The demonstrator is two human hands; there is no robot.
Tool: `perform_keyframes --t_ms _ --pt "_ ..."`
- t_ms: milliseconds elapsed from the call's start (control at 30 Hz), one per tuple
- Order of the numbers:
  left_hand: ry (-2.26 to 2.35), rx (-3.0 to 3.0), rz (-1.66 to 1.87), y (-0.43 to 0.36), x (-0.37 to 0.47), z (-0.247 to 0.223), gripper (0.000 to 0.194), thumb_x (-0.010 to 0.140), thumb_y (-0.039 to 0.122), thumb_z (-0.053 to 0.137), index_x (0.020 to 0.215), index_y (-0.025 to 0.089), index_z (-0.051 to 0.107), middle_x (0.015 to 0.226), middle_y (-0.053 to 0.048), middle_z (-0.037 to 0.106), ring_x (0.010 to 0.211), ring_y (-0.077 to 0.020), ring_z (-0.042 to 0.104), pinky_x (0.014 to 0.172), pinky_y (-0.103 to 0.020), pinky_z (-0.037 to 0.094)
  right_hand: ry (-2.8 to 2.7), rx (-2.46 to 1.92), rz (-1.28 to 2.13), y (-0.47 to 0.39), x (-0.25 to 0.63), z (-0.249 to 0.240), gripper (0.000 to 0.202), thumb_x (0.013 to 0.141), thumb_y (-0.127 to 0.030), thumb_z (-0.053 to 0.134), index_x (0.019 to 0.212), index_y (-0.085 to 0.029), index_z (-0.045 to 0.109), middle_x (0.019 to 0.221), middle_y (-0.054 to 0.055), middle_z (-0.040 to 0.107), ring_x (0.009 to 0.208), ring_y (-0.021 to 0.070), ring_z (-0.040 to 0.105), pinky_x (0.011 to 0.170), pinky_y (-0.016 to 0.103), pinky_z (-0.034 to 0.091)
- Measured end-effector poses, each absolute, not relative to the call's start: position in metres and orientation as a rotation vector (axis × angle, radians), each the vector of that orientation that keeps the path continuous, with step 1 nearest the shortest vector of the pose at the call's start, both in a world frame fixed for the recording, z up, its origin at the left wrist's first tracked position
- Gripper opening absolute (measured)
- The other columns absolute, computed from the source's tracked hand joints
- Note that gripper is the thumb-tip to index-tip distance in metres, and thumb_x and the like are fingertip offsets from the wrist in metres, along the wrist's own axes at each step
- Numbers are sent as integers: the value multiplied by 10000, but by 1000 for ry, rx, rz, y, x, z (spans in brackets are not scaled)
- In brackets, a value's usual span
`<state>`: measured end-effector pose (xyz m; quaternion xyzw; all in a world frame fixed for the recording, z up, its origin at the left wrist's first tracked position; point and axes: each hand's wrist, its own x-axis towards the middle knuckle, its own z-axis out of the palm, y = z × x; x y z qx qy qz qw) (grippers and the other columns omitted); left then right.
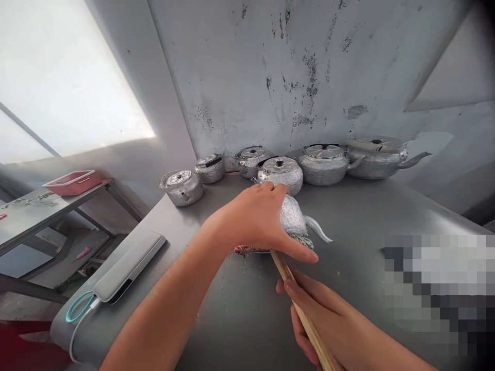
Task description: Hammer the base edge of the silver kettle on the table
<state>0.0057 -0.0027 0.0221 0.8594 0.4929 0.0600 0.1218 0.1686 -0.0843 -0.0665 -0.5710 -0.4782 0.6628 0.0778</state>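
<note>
A silver kettle (294,216) with a crinkled surface and a curved spout (319,231) lies in the middle of the grey table. A patterned red, white and green strip (303,241) shows beneath its body. My left hand (255,216) spreads across the kettle and grips it, hiding much of it. Below, my right hand (320,309) is wrapped round a wooden stick (309,330), which slants up to the kettle's near side. The stick's far end is hidden under my left hand.
Several finished-looking silver kettles (323,167) with lids stand along the wall. A grey power bank (129,265) with a teal strap and white cable lies at the left edge. A pink basket (75,183) sits on a side table (23,226). The right side is pixelated.
</note>
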Motion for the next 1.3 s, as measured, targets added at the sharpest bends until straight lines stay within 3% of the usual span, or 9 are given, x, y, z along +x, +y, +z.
perform_keyframes --t_ms 167,367,733,900,1100,1300 --pt "1475 2484 184 -5 10 20 1050 606 901 615 1426 257 492 1347 -104 589 1253 -374 527 839 -399 528 -1398 -1672 1950 -88 170 -71 446 1074 -524 205 1040 -227 536 548 -76 492 386 70 398 391 158 396" --pt "1490 2498 168 -7 13 20 1052 604 882 631 1427 243 485 1368 -114 584 1266 -391 527 911 -426 513 -1506 -1699 1858 -91 171 -72 480 1073 -550 210 854 -232 494 576 -66 470 421 78 426 405 181 433" --pt "1472 2509 192 -6 11 20 1027 609 909 604 1388 247 510 1316 -109 595 1219 -369 542 864 -415 524 -1448 -1557 1840 -92 171 -77 513 1065 -585 186 824 -234 472 546 -80 457 399 70 412 393 175 429" --pt "1460 2523 187 -7 10 19 1034 602 894 628 1392 238 508 1300 -113 599 1203 -366 545 861 -416 521 -1468 -1640 1768 -87 171 -78 418 1087 -468 193 870 -238 467 465 -109 435 302 77 397 336 187 403" --pt "1462 2527 185 -7 12 20 1026 607 895 620 1385 235 513 1292 -112 607 1189 -361 553 845 -407 519 -1469 -1584 1815 -88 174 -83 513 1063 -588 219 817 -228 489 493 -96 468 330 62 412 344 173 423" --pt "1447 2546 180 -6 13 21 1019 609 877 635 1395 239 517 1371 -111 588 1252 -373 533 903 -418 511 -1468 -1567 1829 -90 172 -81 502 1065 -585 215 851 -230 499 503 -90 471 351 65 413 363 167 422"
